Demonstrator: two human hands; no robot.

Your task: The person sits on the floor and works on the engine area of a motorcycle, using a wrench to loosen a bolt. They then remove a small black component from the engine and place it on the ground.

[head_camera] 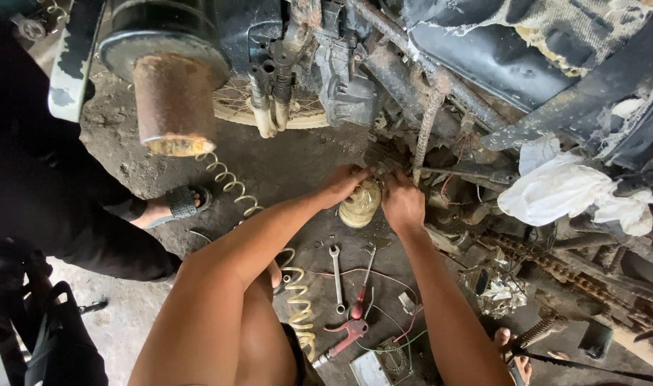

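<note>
Both hands grasp a round, pale yellowish part (pixel 360 203) under the motorcycle engine: left hand (pixel 346 183) on its left, right hand (pixel 402 204) on its right. A spanner (pixel 336 277) lies nearer on the floor.

A grimy motorcycle repair workshop. From twelve to three o'clock looms a stripped motorcycle (pixel 412 78), its spoked wheel (pixel 241 107) and rusty exhaust pipe (pixel 173 104) exposed. The oil-stained concrete floor (pixel 283 161) at six o'clock is strewn with a spanner (pixel 336 277), red-handled pliers (pixel 344 337), and a coiled air hose (pixel 298 293). A dirty rag (pixel 566 187) sits at three o'clock.
</note>
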